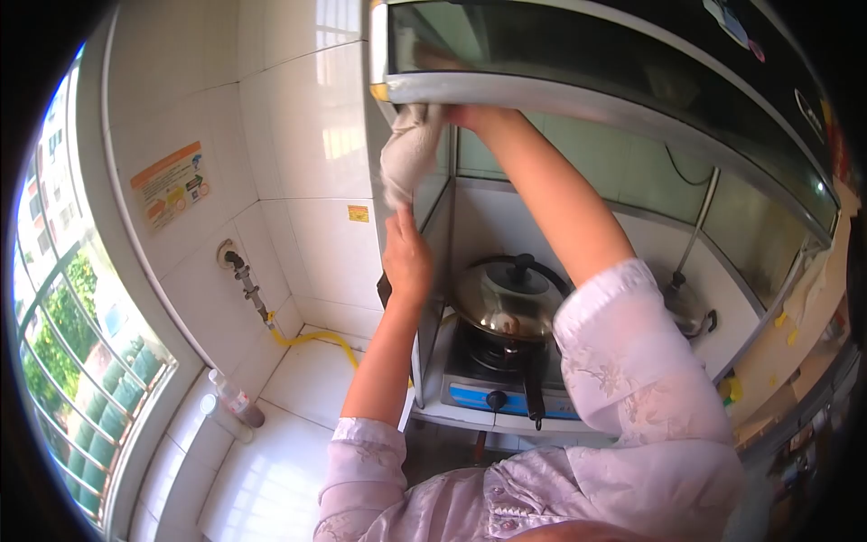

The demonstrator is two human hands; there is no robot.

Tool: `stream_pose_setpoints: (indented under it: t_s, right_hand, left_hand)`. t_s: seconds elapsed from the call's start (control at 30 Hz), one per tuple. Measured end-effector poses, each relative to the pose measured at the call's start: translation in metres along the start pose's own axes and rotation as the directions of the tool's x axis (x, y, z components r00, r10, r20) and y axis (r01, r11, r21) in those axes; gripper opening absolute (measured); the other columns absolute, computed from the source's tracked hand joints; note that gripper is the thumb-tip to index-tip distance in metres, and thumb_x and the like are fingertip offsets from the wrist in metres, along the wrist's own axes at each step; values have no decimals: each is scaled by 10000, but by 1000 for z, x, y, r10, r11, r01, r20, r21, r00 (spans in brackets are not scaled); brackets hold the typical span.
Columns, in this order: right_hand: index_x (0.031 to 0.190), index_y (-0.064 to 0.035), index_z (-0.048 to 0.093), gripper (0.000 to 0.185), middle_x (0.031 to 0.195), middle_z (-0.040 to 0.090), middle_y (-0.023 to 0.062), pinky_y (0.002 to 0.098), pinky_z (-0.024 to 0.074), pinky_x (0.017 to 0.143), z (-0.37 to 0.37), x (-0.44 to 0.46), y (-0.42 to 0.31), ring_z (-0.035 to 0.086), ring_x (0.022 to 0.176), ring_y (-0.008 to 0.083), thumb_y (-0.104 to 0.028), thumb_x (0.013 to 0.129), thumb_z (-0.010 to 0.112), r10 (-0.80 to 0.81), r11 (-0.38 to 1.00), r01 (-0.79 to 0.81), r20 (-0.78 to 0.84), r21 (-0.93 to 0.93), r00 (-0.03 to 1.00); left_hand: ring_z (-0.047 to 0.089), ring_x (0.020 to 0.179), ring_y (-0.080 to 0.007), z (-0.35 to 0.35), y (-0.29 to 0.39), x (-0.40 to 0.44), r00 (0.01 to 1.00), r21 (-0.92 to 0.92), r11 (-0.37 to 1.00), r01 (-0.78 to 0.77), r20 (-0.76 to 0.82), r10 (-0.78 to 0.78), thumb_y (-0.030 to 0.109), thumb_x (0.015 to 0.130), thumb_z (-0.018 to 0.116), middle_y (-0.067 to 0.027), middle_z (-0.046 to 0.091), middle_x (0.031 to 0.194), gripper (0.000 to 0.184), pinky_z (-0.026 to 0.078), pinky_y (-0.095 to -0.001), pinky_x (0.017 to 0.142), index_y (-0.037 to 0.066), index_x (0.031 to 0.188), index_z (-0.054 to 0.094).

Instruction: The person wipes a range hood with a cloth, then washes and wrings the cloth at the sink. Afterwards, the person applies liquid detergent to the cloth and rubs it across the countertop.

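Observation:
A pale, bunched cloth [411, 163] hangs by the left front corner of the range hood [542, 95], beside the tiled wall. My right hand [465, 116] is raised to the underside of the hood's lower edge and grips the cloth's upper end; its fingers are partly hidden. Lower down, my left hand [408, 260] is closed, its fingertips at the cloth's bottom end. It is also close to the front edge of the glass side panel [436, 235].
Below my arms, a lidded pan [506, 298] sits on a gas stove [465, 396]. Another lid [688, 307] lies to the right. A yellow hose [316, 338] runs from the wall pipe. By the barred window [77, 352] stands a bottle [237, 400].

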State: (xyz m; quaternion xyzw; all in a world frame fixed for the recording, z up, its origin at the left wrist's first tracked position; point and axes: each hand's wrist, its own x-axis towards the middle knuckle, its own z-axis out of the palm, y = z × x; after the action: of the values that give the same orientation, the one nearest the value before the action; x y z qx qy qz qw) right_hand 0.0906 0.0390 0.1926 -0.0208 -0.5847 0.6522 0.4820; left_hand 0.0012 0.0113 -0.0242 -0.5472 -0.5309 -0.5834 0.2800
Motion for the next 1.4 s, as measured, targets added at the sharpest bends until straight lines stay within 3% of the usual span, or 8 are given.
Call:
stream_pose_setpoints:
  t_s: [0.03, 0.1, 0.27, 0.37, 0.57, 0.83, 0.9, 1.4]
  right_hand:
    - [986, -59, 528, 198, 932, 554, 73, 328, 432, 788, -29, 15, 0, 519, 862, 194, -173, 830, 485, -52, 993, 25, 244, 113, 968]
    - [1020, -65, 534, 270, 959, 561, 91, 334, 444, 787, -18, -16, -22, 534, 858, 199, -246, 824, 497, -335, 932, 346, 104, -110, 936]
    - [990, -45, 553, 291, 915, 584, 62, 277, 433, 781, 5, -33, -60, 551, 833, 161, -279, 822, 509, -258, 935, 244, -21, -258, 966]
    - [1001, -26, 545, 310, 930, 583, 61, 280, 436, 783, 21, -1, -40, 545, 851, 161, -268, 808, 532, -167, 821, 300, 298, -486, 940]
    - [995, -29, 544, 296, 919, 574, 66, 281, 438, 704, -2, -38, -37, 529, 836, 154, -259, 811, 517, -235, 908, 210, -26, -361, 972]
    - [1040, -26, 534, 333, 1003, 557, 50, 264, 375, 823, 10, -10, -44, 484, 936, 159, -275, 822, 502, -372, 379, 465, 329, -800, 868]
    - [1163, -23, 453, 424, 1122, 500, 98, 306, 335, 930, -8, -36, -26, 427, 1080, 181, -273, 825, 513, -276, 844, 241, -2, -480, 961]
    - [945, -47, 536, 258, 866, 580, 71, 319, 471, 676, -79, -219, -52, 558, 751, 174, -275, 848, 461, -134, 987, 159, -574, -7, 808]
  left_hand:
    - [557, 809, -295, -2, 1, 1, 1000, 6, 1000, 10, -14, -10, -104, 725, 384, -155, 497, 956, 648, 484, -361, 640, 84, 1310, 178]
    - [560, 796, -293, -6, 7, 1, 1000, -24, 1000, 0, -19, 0, -102, 726, 388, -147, 499, 936, 653, 483, -362, 632, 94, 1312, 177]
    - [555, 774, -309, -3, 8, 2, 999, -27, 999, 46, 2, -46, -86, 726, 415, -142, 492, 904, 676, 475, -379, 584, 118, 1320, 165]
    - [516, 711, -328, -7, 8, 0, 1000, -34, 999, -1, -14, 0, -82, 701, 442, -149, 461, 893, 716, 448, -404, 548, 122, 1326, 158]
    - [512, 717, -326, -8, 9, 2, 1000, -50, 999, -5, -21, 4, -77, 711, 442, -144, 460, 894, 705, 444, -406, 557, 125, 1326, 163]
    - [512, 701, -349, -7, 10, 0, 1000, -53, 999, 1, -1, -1, -81, 718, 418, -155, 469, 876, 693, 439, -416, 541, 121, 1325, 152]
    - [513, 710, -353, -8, 8, 5, 1000, -51, 999, -6, 6, 6, -84, 715, 413, -158, 472, 890, 689, 440, -419, 551, 112, 1324, 157]
    - [540, 759, -334, -12, 8, 0, 998, -128, 991, -41, -51, 35, -109, 723, 398, -178, 486, 917, 683, 455, -383, 599, 118, 1324, 166]
